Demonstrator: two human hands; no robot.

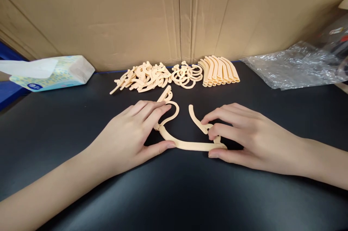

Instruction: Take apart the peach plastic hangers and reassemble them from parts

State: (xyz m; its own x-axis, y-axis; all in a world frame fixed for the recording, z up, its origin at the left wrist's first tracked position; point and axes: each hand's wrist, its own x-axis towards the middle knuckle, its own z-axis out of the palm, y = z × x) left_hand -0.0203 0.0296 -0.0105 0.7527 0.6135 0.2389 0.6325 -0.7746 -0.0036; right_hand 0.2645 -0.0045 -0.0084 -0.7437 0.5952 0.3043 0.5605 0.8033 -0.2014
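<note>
A beige plastic folding hanger [194, 146] lies on the black tabletop in front of me, its long curved bar toward me. My left hand [136, 129] grips its left end, thumb against the bar and fingers over the joint. Beside those fingers curves a thin hook [176, 109], and a short arm piece [164, 94] sticks out beyond them. At the bar's right end, my right hand [239, 135] has its thumb at the near edge and its fingers on the folded joint. Another short curved arm [194, 116] rises from there. The fingers partly hide both joints.
Behind the hanger lie a heap of loose beige arm pieces [146, 75], several ring-like hooks [187, 75] and a row of curved bars [219, 71]. A tissue pack [54, 73] is at left, clear plastic bags [296, 66] at right. Cardboard [122, 17] walls the back.
</note>
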